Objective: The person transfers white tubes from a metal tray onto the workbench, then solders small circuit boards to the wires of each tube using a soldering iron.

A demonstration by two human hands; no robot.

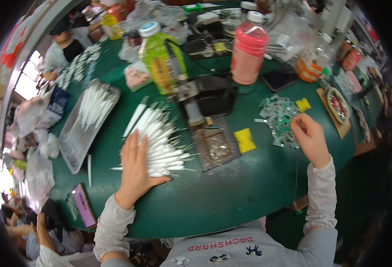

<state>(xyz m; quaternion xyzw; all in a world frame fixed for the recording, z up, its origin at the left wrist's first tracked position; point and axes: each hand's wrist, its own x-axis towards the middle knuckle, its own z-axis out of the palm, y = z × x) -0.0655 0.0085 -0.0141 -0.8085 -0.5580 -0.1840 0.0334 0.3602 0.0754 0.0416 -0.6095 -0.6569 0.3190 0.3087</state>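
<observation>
Left grip touches white sticks slanting away rightward.

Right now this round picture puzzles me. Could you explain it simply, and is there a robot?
There is no robot, only a person working bare-handed. A fisheye camera worn on the head looks down, so straight edges curve. The left hand rests on a pile of white sticks on the green table. The right hand is by a heap of small clear and green pieces, its thumb and fingertips together, apparently on a thin thread hanging down. Between the hands lie a dark tray and a yellow pad; a green bottle and a pink bottle stand farther back.
</observation>
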